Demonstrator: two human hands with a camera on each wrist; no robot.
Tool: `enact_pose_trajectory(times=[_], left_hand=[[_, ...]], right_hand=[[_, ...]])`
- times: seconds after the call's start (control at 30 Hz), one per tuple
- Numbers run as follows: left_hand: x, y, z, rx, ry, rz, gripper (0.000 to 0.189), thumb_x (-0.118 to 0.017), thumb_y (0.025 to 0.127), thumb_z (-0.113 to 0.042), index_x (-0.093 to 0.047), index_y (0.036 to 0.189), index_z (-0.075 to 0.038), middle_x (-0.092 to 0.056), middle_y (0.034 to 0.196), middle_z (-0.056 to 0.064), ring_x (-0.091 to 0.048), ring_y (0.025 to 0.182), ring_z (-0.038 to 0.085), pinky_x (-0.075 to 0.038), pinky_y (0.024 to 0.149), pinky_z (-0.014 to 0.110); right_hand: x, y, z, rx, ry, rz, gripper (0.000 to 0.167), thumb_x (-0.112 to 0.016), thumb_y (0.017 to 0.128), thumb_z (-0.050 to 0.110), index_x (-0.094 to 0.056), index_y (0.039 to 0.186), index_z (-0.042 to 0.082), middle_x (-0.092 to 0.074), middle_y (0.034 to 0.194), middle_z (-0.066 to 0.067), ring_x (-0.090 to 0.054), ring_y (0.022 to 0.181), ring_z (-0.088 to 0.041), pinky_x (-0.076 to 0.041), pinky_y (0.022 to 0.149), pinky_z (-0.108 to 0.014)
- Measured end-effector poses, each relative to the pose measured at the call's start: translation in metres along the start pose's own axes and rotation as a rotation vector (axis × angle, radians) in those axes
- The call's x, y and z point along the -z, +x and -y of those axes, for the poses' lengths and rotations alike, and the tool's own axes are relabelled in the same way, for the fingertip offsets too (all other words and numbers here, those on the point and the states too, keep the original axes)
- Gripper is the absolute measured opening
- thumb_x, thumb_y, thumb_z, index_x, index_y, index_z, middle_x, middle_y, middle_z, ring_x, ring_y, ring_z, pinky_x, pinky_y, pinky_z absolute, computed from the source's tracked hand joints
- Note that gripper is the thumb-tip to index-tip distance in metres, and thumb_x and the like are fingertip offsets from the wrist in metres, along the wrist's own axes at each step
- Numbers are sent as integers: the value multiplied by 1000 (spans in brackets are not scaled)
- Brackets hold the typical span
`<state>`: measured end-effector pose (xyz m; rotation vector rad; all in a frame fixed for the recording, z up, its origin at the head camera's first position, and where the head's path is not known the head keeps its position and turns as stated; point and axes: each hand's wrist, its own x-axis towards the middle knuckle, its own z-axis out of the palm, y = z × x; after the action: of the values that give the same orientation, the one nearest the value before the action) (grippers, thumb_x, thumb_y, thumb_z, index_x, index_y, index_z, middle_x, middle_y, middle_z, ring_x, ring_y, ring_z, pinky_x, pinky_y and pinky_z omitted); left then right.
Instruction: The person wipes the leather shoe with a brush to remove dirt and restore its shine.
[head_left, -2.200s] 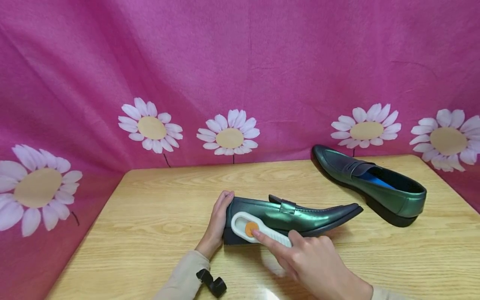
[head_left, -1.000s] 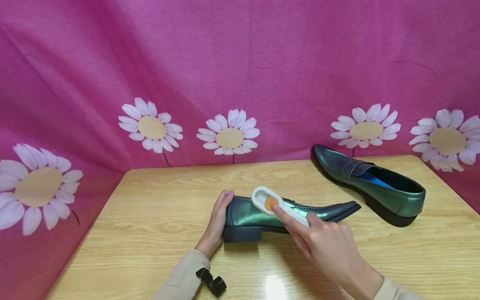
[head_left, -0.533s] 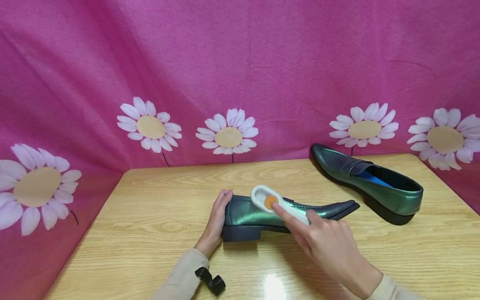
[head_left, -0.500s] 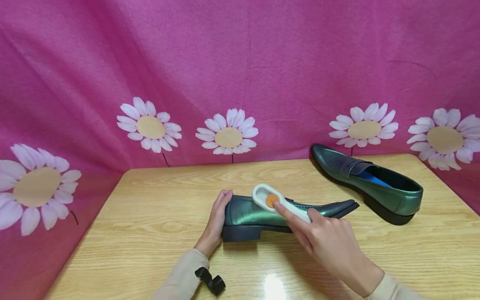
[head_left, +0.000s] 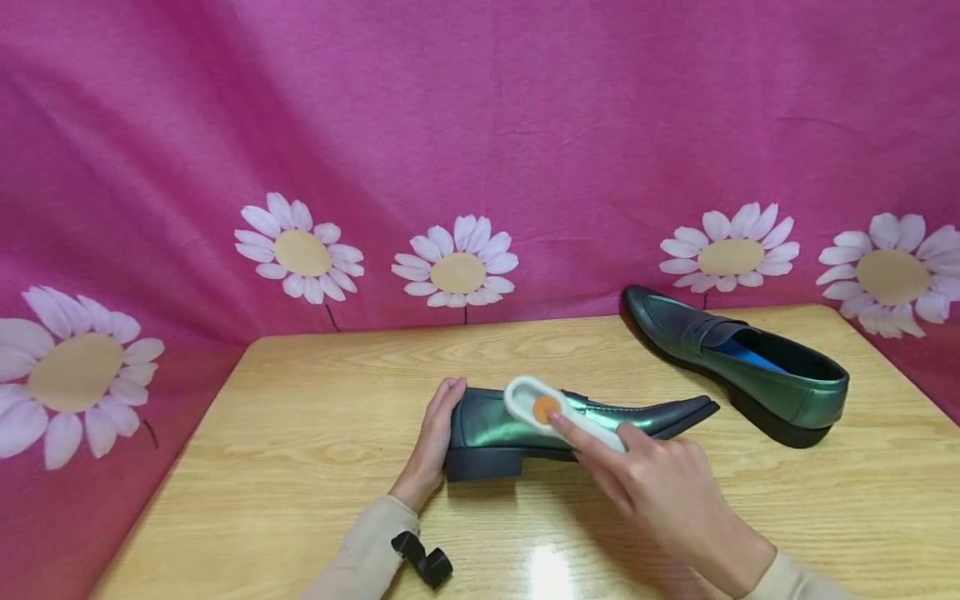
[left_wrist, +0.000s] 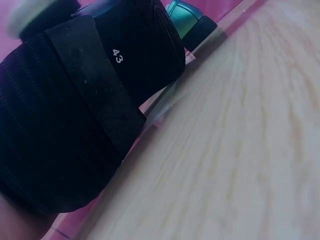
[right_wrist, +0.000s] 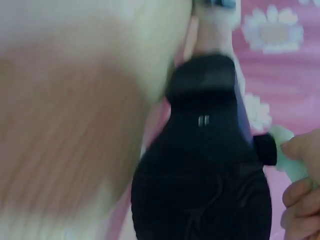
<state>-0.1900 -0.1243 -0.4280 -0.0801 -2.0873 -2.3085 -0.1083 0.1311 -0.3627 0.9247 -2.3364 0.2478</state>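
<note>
A shiny green loafer is held on its side-on profile, toe to the right, a little above the table. My left hand grips it at the heel. Its black sole, marked 43, fills much of the left wrist view. With my right hand I hold a white-handled shoe brush, index finger on its orange button. In the right wrist view, the brush's black head meets the loafer's upper; the head view hides that contact behind the handle. My right fingers curl round the handle.
A matching loafer with a blue insole stands upright at the back right of the wooden table. Behind the table hangs a pink cloth printed with white daisies. A black strap hangs by my left sleeve.
The brush has gone from low by the heel up and right to the loafer's upper side. Over the last second it has shifted only slightly. My left hand keeps its hold on the heel.
</note>
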Motion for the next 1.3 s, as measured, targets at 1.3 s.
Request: enact_pose_trajectory(times=[1.3], left_hand=[[0,1,1,14,12,-12,27,-45,99,-40,-48,90,-14,-44,84,-1,-43,87,16,-31,85,30]], right_hand=[[2,-9,-8,-55,-43,-106,45,-24,104,47,-55,135,35,-33,64,7,-19,46,-4,-18,40,-19]])
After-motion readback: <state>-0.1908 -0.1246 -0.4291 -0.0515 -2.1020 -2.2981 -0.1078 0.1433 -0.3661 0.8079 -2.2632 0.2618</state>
